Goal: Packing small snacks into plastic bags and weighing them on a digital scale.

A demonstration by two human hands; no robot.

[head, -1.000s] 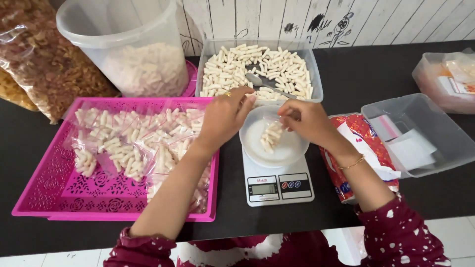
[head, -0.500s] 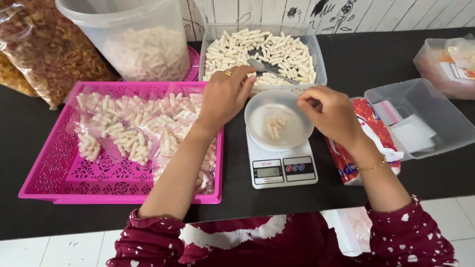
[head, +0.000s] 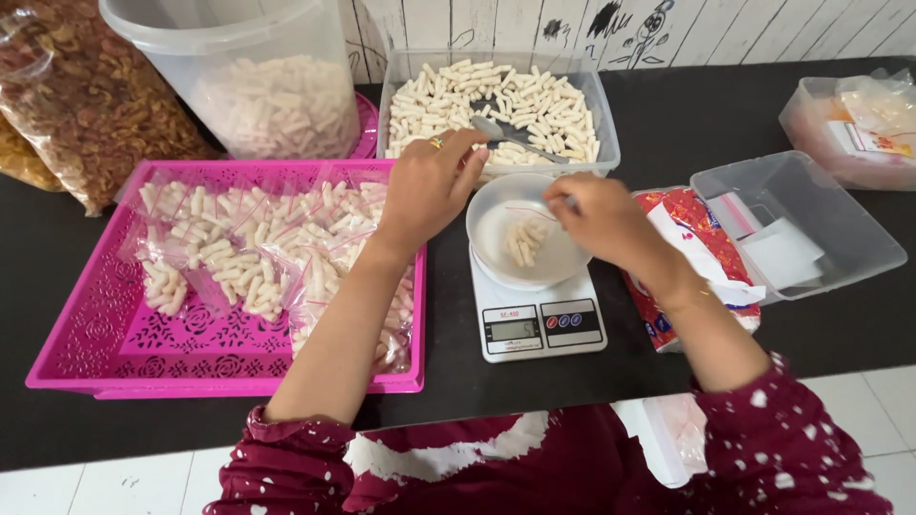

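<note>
Black counter: over the white bowl [head: 528, 238] on the scale [head: 536, 324], both hands, left hand [head: 429, 191] and right hand [head: 596, 217], pinch a clear bag; keep its mouth open, probably.

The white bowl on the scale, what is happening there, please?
A person is filling a small clear bag of pale snack sticks in the white bowl on the kitchen scale. The right hand holds the bag's top edge. The left hand reaches toward the clear tub of sticks. Filled bags lie in the pink tray.

Pink lattice tray [head: 86, 334], white bowl [head: 491, 224] and scale [head: 534, 329], black table [head: 687, 124], maroon white-speckled sleeves [head: 792, 458].
</note>
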